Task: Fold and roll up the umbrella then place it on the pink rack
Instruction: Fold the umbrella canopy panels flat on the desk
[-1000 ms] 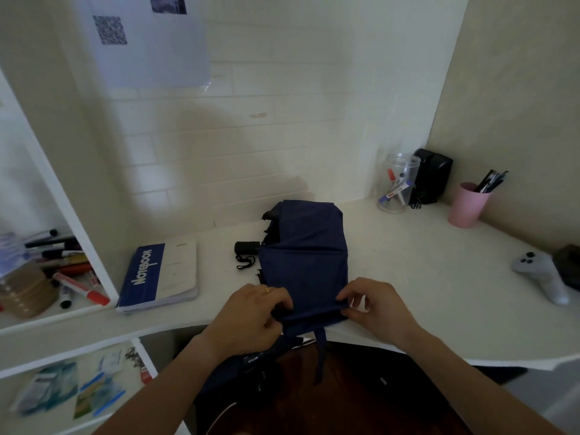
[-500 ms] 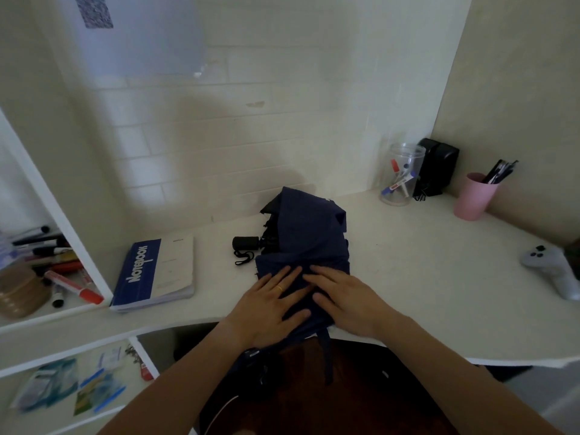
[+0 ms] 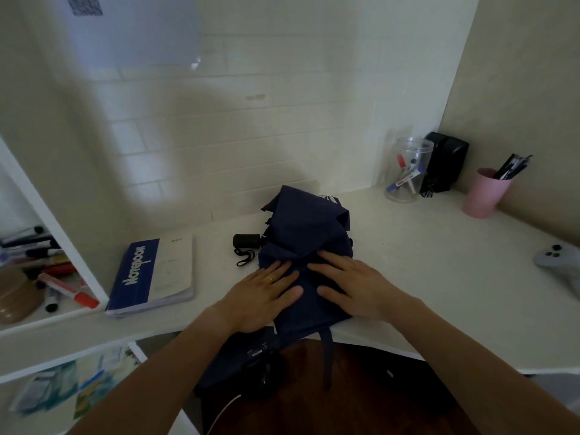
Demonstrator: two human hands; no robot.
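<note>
A dark navy folding umbrella [image 3: 306,227] lies on the white desk [image 3: 439,277], its fabric gathered in flat folds. Its black handle [image 3: 246,240] with a wrist cord sticks out to the left. My left hand [image 3: 262,296] lies flat on the near left part of the fabric, fingers spread, a gold ring on one finger. My right hand [image 3: 354,285] presses flat beside it on the near right part. A navy strap [image 3: 328,350] hangs over the desk's front edge. No pink rack is in view.
A blue and white notebook [image 3: 153,274] lies left of the umbrella. At the back right stand a clear jar of markers [image 3: 408,171], a black box [image 3: 445,164] and a pink cup of pens [image 3: 485,193]. A grey controller [image 3: 561,265] is far right. Left shelves hold markers [image 3: 66,287].
A second ago both hands pinched the near edge of the fabric. They now lie flat on top of it, pressing it down, and the fabric's far end has bunched up.
</note>
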